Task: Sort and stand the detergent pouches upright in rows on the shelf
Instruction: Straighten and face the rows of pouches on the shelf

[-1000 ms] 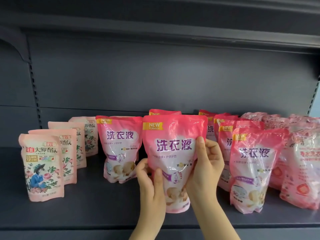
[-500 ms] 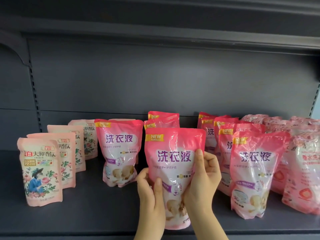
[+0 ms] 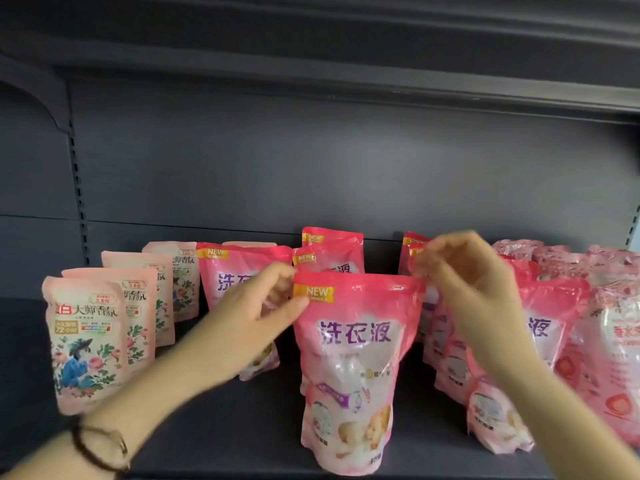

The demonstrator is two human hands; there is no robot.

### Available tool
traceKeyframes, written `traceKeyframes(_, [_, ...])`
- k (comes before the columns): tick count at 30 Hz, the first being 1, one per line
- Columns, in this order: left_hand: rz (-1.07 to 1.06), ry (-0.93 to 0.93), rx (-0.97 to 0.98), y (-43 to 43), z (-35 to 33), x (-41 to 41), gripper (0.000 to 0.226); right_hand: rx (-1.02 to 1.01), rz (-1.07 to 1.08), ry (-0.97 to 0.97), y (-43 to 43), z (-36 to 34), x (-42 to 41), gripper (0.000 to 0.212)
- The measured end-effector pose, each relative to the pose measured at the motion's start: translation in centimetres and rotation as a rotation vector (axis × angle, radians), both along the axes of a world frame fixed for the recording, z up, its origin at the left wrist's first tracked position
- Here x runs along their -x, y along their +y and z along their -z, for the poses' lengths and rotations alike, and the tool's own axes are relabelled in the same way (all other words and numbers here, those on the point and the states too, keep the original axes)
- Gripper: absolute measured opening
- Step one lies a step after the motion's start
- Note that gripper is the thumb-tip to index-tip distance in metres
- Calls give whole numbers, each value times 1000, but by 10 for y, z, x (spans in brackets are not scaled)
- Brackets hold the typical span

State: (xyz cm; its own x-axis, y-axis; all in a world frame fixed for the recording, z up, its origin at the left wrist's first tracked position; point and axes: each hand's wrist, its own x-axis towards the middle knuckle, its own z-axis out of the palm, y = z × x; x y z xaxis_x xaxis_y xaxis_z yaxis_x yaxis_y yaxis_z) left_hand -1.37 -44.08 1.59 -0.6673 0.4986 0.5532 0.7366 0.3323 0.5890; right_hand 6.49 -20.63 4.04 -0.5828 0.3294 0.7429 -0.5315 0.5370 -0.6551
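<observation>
Two hands at front pouch (image 3: 349, 358) | left hand (image 3: 263, 306) pinches corner, right hand (image 3: 464, 275) grip unclear | we judge: soft, sloshy, hold top seal

Motion blur smears the left hand (image 3: 258, 306) and right hand (image 3: 464, 275) at the front pouch's (image 3: 349, 358) top corners, so whether they actually hold it cannot be told. The left forearm hides the lower half of the neighbouring pouch (image 3: 239, 271). Of the rear pouches (image 3: 330, 242), only the tops show. The picture's edge cuts off the rightmost pouch (image 3: 621, 341).
</observation>
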Motion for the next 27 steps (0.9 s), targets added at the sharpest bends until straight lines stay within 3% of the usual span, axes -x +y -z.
traceKeyframes(3, [-15, 187, 177, -3, -55, 23, 10, -258, -106, -240, 7, -64, 9, 24])
traceKeyframes(7, [3, 323, 494, 9, -97, 53, 12, -1001, 0, -626, 9, -107, 42, 12])
traceKeyframes(10, [5, 447, 755, 21, -108, 77, 10, -1329, 41, -739, 7, -111, 72, 15])
traceKeyframes(15, [56, 523, 1030, 60, -110, 119, 18, -1443, -18, -926, 13, -102, 130, 20])
traceKeyframes(22, [86, 848, 1277, 112, -101, 164, 31, -1782, 52, -1127, 47, -92, 183, 29])
traceKeyframes(27, [101, 689, 1321, 124, -90, 180, 40, -1739, -64, -1230, 57, -70, 204, 29])
